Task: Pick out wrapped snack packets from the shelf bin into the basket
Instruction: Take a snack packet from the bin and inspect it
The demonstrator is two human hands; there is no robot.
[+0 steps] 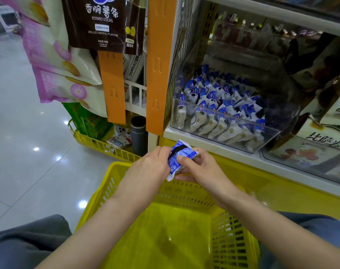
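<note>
A blue and white wrapped snack packet point(178, 156) is held between both hands above the far rim of the yellow basket point(165, 237). My left hand point(150, 167) grips its left edge. My right hand point(199, 167) pinches its right side, thumb on top. The basket's floor looks bare. The clear shelf bin point(233, 141) at upper right holds several more blue and white packets point(219, 105).
Orange hanging strips point(158, 65) carry snack bags at upper left. A smaller yellow basket point(99, 144) with a dark cylinder point(139, 135) stands on the floor left of the shelf. Another clear bin point(310, 156) sits to the right. My knees flank the basket.
</note>
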